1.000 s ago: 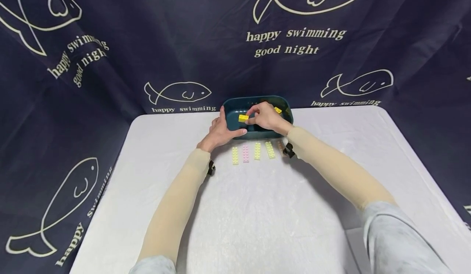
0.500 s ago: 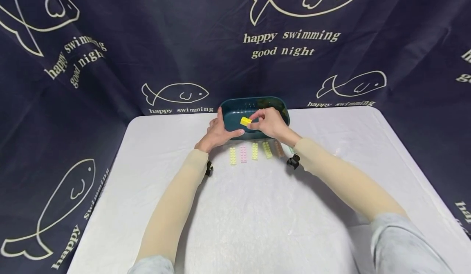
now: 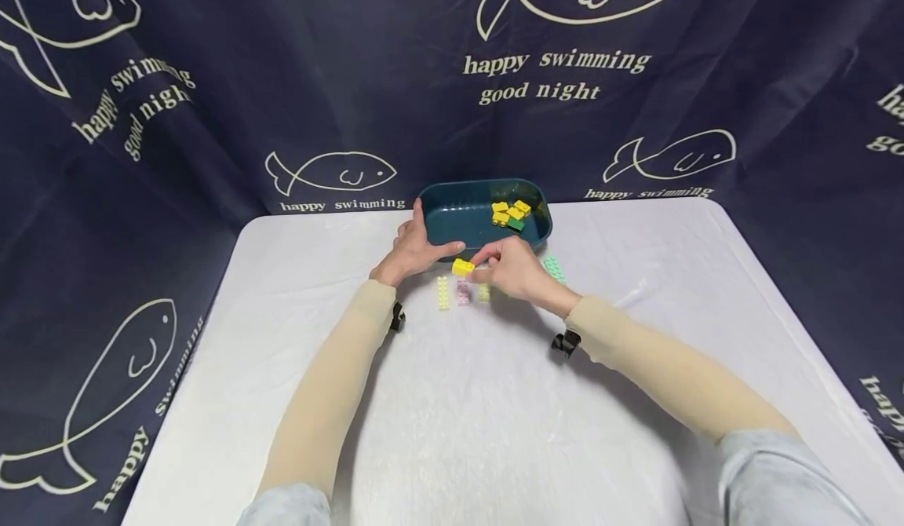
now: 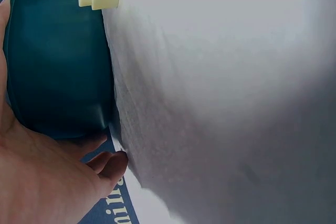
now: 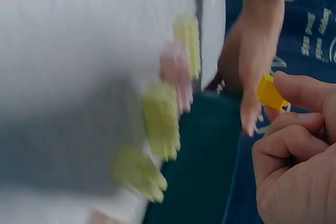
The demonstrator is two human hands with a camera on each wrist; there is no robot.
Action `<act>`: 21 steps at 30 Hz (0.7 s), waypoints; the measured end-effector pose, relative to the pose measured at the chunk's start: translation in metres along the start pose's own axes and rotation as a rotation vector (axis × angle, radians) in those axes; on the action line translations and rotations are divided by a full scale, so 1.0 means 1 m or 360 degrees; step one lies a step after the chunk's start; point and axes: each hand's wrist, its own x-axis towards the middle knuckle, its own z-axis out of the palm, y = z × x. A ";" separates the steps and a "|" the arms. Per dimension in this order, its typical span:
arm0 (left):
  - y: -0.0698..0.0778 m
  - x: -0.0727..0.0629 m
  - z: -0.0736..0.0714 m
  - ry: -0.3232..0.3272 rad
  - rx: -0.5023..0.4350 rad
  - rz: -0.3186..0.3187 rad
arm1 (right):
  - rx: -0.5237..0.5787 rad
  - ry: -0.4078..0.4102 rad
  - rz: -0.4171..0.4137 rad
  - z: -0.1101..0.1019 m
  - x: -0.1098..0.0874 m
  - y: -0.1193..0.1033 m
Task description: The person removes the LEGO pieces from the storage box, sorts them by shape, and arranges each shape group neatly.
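Note:
In the head view, my right hand (image 3: 521,272) pinches a small yellow toy brick (image 3: 462,267) between thumb and index finger, above the table just in front of the dark teal bin (image 3: 452,220). The same brick (image 5: 269,94) shows at the fingertips in the right wrist view. My left hand (image 3: 410,254) holds the bin's left end, thumb along the front rim and fingers round the side. Below the pinched brick lie a pale yellow brick (image 3: 442,294), a pink brick (image 3: 463,294) and another pale yellow brick (image 3: 483,290). My right hand hides others in this row.
Several yellow bricks (image 3: 500,217) and a dark green brick (image 3: 515,225) lie in the bin's right half. A mint green brick (image 3: 554,268) is on the white table (image 3: 494,416) right of my right hand. A dark blue curtain (image 3: 424,78) hangs behind.
My right hand has lifted the yellow brick out of the bin and brought it forward over the row. The bricks inside the bin have come into view. My left hand stays at the bin.

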 end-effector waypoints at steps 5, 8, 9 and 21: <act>0.001 0.000 -0.001 -0.0010 0.0006 -0.0014 | -0.0108 -0.0071 -0.0023 0.021 -0.012 0.004; 0.001 -0.001 -0.001 0.0003 0.0009 0.0000 | -0.0175 -0.0114 -0.0011 0.033 -0.017 0.007; 0.002 0.000 -0.002 0.0007 0.0011 0.0003 | -0.0200 -0.0124 -0.0016 0.036 -0.018 0.008; 0.001 -0.001 -0.001 0.0004 0.0010 0.0006 | -0.0582 -0.0079 -0.0198 0.066 -0.036 0.010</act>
